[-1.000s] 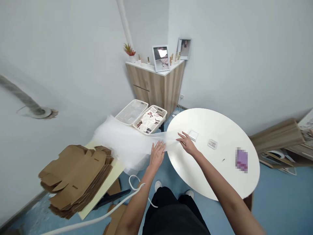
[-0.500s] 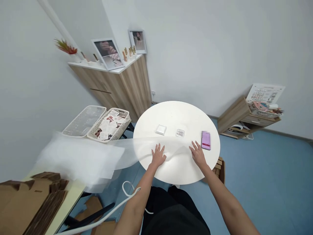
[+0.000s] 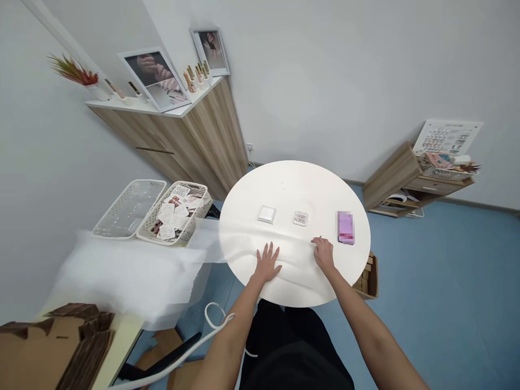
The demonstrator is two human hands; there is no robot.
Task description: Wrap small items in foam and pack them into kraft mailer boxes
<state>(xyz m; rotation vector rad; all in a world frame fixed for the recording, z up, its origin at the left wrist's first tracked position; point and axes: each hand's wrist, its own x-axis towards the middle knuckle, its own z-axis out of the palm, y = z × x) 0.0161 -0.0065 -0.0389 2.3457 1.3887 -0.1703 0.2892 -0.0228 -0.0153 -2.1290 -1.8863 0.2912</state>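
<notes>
Since the last frame, both hands have moved closer together and lower on the round white table point(image 3: 292, 181), and the translucent film point(image 3: 134, 276) now lies flatter across it. We note the left hand point(image 3: 267, 264) near 12 o'clock, palm down, fingers spread wide and pressing the film to the tabletop, with no grip. The right hand point(image 3: 324, 254) sits just to its right, fingers curled loosely on the film; we cannot tell whether they pinch it. The film runs from under both hands toward 9 o'clock, over the table edge, and billows above a pale yellow board point(image 3: 122, 338). Flattened cardboard boxes point(image 3: 52, 349) are stacked on that board at 8 o'clock. Past the hands on the table are a white square packet point(image 3: 267, 214), a small clear case point(image 3: 300, 218) and a pixelated pink object point(image 3: 345, 227), toward 1 o'clock. A basket of printed cards point(image 3: 174, 214) stands at 10 o'clock, touching a lattice tray point(image 3: 130, 208).
</notes>
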